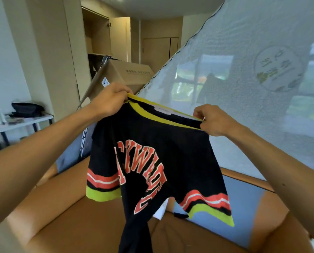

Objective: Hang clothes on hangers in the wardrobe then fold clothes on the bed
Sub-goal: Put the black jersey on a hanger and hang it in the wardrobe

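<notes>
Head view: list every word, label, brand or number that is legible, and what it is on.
"CKWHITE", roughly, partly folded away: red block letters on the black shirt.
Neck label inside the shirt's collar: too small to read.
Dark print line on the cardboard box: blurred, unreadable.
White sticker on the box's side: unreadable.
Round printed emblem on the mattress: characters too faint to read.

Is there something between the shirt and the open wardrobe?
Yes. A tilted cardboard box stands in front of the wardrobe, directly behind the shirt that both hands hold up by its collar.
</notes>
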Tool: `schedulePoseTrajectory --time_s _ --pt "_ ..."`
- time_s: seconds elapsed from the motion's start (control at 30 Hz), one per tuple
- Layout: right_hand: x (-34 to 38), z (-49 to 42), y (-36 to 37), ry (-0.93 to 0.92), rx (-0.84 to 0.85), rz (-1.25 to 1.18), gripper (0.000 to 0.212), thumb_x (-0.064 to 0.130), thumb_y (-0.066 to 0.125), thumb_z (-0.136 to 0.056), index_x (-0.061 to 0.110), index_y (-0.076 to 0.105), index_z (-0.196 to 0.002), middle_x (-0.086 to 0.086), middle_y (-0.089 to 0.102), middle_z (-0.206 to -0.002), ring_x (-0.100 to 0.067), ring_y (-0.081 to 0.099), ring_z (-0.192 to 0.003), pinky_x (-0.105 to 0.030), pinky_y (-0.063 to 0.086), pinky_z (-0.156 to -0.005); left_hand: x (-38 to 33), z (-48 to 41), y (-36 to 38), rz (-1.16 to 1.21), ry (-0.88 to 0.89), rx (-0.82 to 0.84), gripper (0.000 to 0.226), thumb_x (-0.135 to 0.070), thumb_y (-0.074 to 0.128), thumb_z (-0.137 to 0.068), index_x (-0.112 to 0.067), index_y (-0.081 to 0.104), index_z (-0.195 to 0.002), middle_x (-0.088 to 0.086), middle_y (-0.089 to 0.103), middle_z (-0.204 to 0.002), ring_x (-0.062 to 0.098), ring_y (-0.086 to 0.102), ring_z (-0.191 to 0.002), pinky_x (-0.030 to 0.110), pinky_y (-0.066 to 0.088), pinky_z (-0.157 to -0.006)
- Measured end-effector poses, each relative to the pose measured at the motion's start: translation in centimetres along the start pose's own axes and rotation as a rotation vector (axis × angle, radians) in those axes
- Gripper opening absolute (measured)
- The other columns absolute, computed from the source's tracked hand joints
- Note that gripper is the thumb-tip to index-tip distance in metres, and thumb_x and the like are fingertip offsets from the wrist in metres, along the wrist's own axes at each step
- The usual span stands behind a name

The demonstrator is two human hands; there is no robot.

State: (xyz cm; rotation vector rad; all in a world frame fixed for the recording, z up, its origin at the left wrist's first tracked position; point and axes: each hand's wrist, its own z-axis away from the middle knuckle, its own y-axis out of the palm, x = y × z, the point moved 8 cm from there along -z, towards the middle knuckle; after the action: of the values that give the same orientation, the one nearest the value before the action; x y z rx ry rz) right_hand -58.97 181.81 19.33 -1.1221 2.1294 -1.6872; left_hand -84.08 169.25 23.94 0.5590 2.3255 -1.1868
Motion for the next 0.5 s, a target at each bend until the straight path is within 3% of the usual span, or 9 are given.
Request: schedulePoseTrajectory --time_s 0.07,0.17,0.23,0.3,0.37,0.5 --pt "0.5 -0.4 -0.5 0.013 -0.054 0.001 0.032 -0.008 0.053 -0.076 0.023 0.051 -0.069 -0.01 0.063 -0.09 -0.032 0.061 -0.086 -0.032 0.045 -0.068 1.6 0.3 -0.5 0.01 -0.057 0.023 0.033 -0.011 0.043 -0.098 0.008 0.066 -0.083 0.015 0.057 -0.076 0.017 0.052 -0.073 0.034 0.038 -0.074" --pt "3.0 -1.2 -1.4 -0.009 -0.139 -0.099 0.033 -0.012 0.046 -0.072 0.02 0.049 -0.062 -0.007 0.056 -0.073 -0.027 0.055 -0.072 -0.028 0.039 -0.056 2.9 1.0 0.1 -0.029 -0.118 0.144 0.033 -0.039 0.058 -0.097 -0.017 0.076 -0.081 0.001 0.067 -0.076 0.012 0.061 -0.075 0.027 0.043 -0.07" --pt "4.8 -1.6 -1.7 -0.034 -0.187 -0.206 0.034 -0.014 0.041 -0.072 0.017 0.05 -0.062 -0.003 0.051 -0.067 -0.02 0.05 -0.065 -0.026 0.037 -0.052 3.7 1.1 0.1 -0.054 -0.138 0.136 0.032 -0.044 0.064 -0.094 -0.017 0.077 -0.084 0.008 0.07 -0.078 0.016 0.065 -0.075 0.03 0.047 -0.07" --pt "6.0 -1.8 -1.3 -0.05 -0.216 -0.288 0.034 -0.015 0.038 -0.071 0.015 0.053 -0.063 -0.002 0.052 -0.066 -0.016 0.049 -0.062 -0.026 0.037 -0.052 5.1 0.6 -0.6 -0.049 -0.176 0.074 0.04 -0.041 0.06 -0.096 -0.004 0.076 -0.089 0.021 0.066 -0.081 0.025 0.061 -0.074 0.036 0.047 -0.073" --pt "6.4 -1.9 -0.5 -0.048 -0.24 -0.328 0.035 -0.015 0.036 -0.071 0.015 0.053 -0.064 -0.002 0.053 -0.066 -0.015 0.049 -0.062 -0.024 0.038 -0.051 6.0 0.6 -0.7 -0.086 -0.144 0.065 0.04 -0.032 0.056 -0.1 0.002 0.072 -0.089 0.02 0.059 -0.076 0.025 0.055 -0.069 0.035 0.042 -0.067" --pt "4.9 -2.5 1.7 0.016 -0.277 -0.405 0.036 -0.015 0.038 -0.073 0.016 0.054 -0.063 -0.001 0.052 -0.065 -0.012 0.048 -0.06 -0.022 0.037 -0.051 8.2 1.4 1.1 -0.424 0.086 0.176 0.007 -0.011 0.057 -0.084 -0.011 0.063 -0.08 0.006 0.06 -0.072 0.027 0.058 -0.07 0.041 0.048 -0.065"
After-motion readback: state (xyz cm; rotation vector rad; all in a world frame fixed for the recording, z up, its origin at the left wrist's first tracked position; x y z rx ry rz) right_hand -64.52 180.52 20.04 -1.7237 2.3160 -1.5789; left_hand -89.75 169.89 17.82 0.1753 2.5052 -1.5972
